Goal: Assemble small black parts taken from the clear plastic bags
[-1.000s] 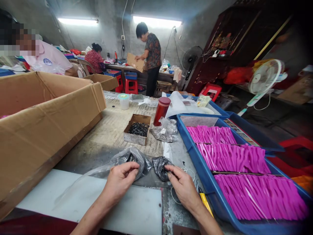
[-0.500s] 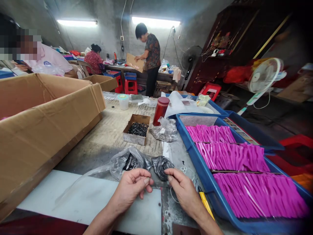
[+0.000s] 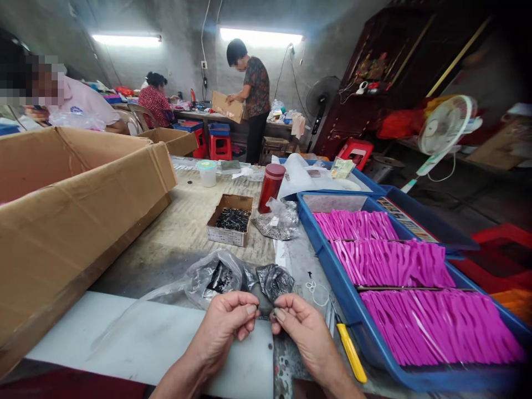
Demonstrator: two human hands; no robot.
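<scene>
My left hand (image 3: 226, 324) is closed in a pinch, with a tiny dark part just showing at its fingertips. Close to it, my right hand (image 3: 305, 327) pinches another tiny dark piece, too small to name. Both hands are held over the near edge of two plastic bags. The clear bag (image 3: 197, 282) lies open with black parts in it; the dark bag (image 3: 274, 281) beside it is crumpled. A white board (image 3: 124, 332) lies under my left wrist. To the right of my right hand rests a yellow-handled tool (image 3: 351, 353).
A blue crate (image 3: 328, 260) of magenta plastic pieces (image 3: 436, 321) stands at right. A small carton (image 3: 228, 235) of black parts, a bag of small metal parts (image 3: 278, 224) and a red flask (image 3: 271, 188) stand ahead. A large cardboard box (image 3: 83, 221) fills the left. Several people work beyond.
My hands have come closer together, and the right hand has drawn back from the dark bag with its fingers pinched. The view has shifted slightly.
</scene>
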